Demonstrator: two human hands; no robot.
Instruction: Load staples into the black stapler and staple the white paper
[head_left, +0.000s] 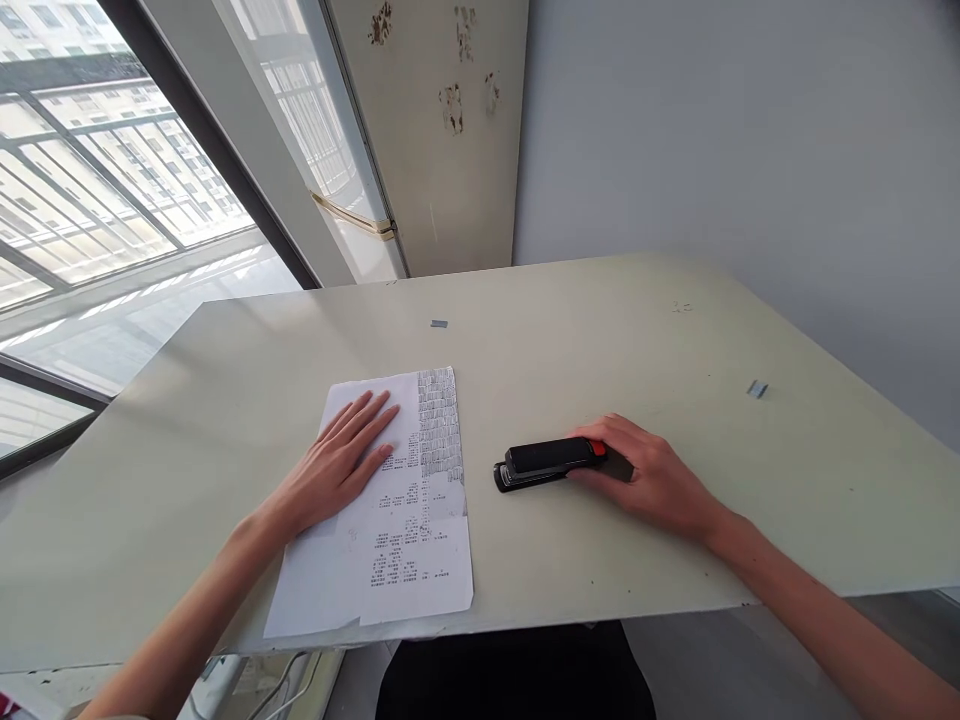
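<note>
We've got the left hand (346, 465) spread flat on printed sheets (401, 510) lower left of frame centre, right hand (646, 472) wrapped round the red-marked end of a black stapler (549, 460) just right of centre, nose toward the sheets

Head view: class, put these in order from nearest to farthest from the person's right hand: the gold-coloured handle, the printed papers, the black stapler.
1. Black stapler: in the right hand itself.
2. Printed papers: to its left on the table, under the left hand.
3. Gold-coloured handle: far left, beyond the table's back edge.
</note>
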